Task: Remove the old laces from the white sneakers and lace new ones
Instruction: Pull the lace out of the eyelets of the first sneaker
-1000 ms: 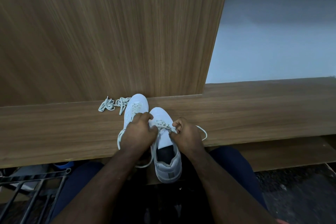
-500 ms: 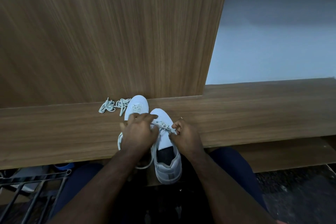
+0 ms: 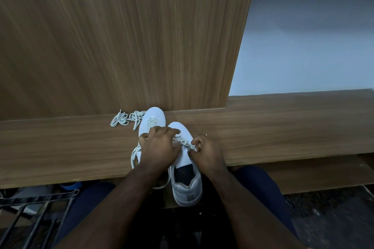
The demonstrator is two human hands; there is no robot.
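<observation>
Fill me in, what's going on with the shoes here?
A person is lacing a pair of white sneakers on a wooden ledge. The right hand pinches a lace at the eyelets of the nearer sneaker, while the left hand rests over both shoes with its fingers at the same lace. The farther sneaker shows lacing at its toe end. A loose bundle of laces lies on the ledge beside it.
</observation>
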